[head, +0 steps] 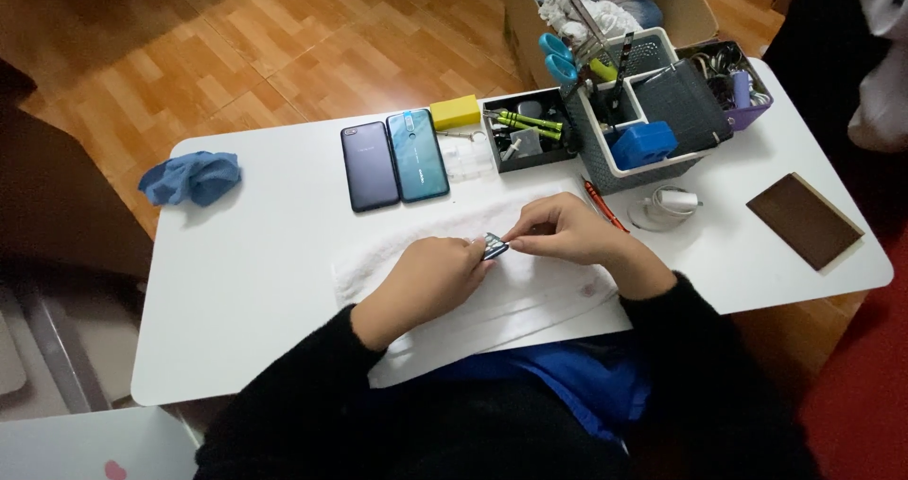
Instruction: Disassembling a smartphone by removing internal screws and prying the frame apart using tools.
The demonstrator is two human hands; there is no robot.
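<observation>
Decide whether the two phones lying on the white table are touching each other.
Touching. The head view shows the dark blue phone and the teal phone lying side by side, long edges meeting with no table visible between them.

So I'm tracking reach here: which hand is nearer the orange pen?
Right. The right hand sits just beside the orange pen, while the left hand lies farther away across the white towel.
</observation>
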